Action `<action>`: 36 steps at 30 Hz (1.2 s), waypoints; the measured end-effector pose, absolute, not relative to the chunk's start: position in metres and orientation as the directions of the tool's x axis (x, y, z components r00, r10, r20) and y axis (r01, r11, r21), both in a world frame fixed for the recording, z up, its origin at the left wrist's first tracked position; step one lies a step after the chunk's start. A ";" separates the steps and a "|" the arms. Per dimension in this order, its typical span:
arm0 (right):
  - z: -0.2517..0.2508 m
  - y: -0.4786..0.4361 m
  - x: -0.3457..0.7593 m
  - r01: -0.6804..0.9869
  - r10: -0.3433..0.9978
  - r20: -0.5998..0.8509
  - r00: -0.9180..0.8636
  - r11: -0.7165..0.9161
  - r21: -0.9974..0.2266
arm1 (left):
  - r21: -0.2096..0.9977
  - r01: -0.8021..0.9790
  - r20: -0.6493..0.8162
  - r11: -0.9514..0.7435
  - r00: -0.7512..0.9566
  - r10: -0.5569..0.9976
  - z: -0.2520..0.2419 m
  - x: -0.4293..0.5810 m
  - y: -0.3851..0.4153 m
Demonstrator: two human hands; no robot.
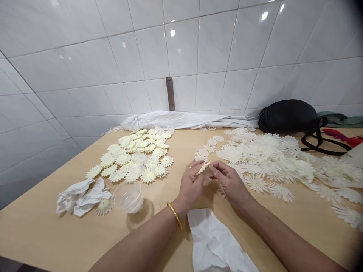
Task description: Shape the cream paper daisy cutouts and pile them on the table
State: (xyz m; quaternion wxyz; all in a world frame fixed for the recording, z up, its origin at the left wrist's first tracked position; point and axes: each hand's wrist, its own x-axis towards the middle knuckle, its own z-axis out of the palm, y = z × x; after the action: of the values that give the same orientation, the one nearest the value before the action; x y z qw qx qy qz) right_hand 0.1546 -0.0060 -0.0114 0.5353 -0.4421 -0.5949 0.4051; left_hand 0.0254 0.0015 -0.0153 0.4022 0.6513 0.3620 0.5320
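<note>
Cream and white all over. Looking past a crumpled tissue sheet (215,241) at the pale wooden bench's (42,234) near edge. Wearing a gold bangle (174,214) on the left wrist. Passing a round clear plastic cup (129,196) and a wadded tissue (82,196) towards the left edge. Pinching a folded, ridged paper flower (203,167) between the fingertips of the left hand (192,186) and right hand (230,184), both clenching on it above the bench's middle. Facing flat daisy-shaped cut-outs: a yellowish pile (136,156) far left, a whiter spread (269,158) along the right edge. Ending at a rolled white cloth (184,119) and rounded black bag (287,115) along the far edge.
</note>
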 end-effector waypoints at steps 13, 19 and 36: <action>-0.043 0.013 0.177 0.960 0.829 0.521 -0.204 0.273 -0.057 | 0.965 -0.260 0.006 0.019 0.094 0.996 -0.013 0.019 0.008; -0.025 0.009 0.175 0.764 0.737 0.675 -0.024 0.450 -0.463 | 0.962 -0.244 -0.067 0.121 0.220 0.973 -0.013 0.023 0.004; -0.016 -0.003 0.156 -0.057 0.972 0.217 -0.087 0.213 -0.975 | 1.000 -0.001 -0.002 0.003 0.272 0.962 -0.016 0.029 -0.003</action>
State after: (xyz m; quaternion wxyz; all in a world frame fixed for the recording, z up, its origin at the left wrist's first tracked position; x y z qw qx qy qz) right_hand 0.1562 -0.0026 -0.0157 0.5391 -0.4074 -0.5618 0.4772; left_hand 0.0293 -0.0029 -0.0160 0.5649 0.5629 0.4269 0.4263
